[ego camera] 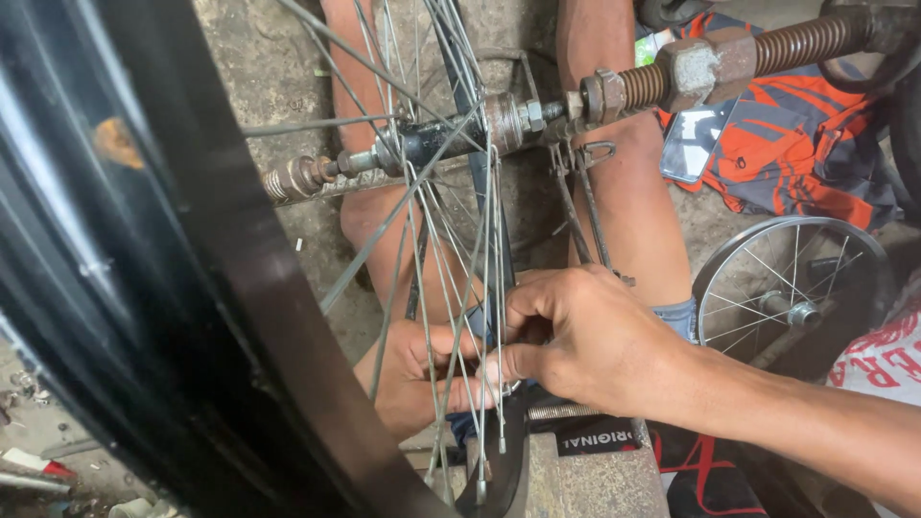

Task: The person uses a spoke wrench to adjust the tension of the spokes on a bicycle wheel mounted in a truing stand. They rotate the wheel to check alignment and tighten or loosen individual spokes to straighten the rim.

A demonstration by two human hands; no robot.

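Head view: a bicycle wheel stands close to the lens, its black rim (192, 288) filling the left side and its hub (451, 139) up near the top.
Spokes: thin steel spokes (489, 288) fan down from the hub; several lower ends hang loose near the bottom edge, not seated in the rim.
Right hand: the right hand (585, 336) comes in from the right, its grip pinched on one or two spokes low in the wheel.
Left hand: the left hand (422, 379) sits behind the spokes, fingers curled around them just beside the right thumb.
Progress: I judge the lacing part done; many spokes run from the hub, yet the free ends show more are left to fix.
Axle: the hub's threaded axle (307, 177) sticks out left; a heavy threaded bar with nuts (700, 62) reaches in from the upper right.
Around: a smaller spoked wheel (787, 297) lies on the floor at right, beside an orange and dark cloth (796, 144).
Hard to tell: the rim's far side is cut off, and what exactly the fingertips pinch is hidden by the hands.
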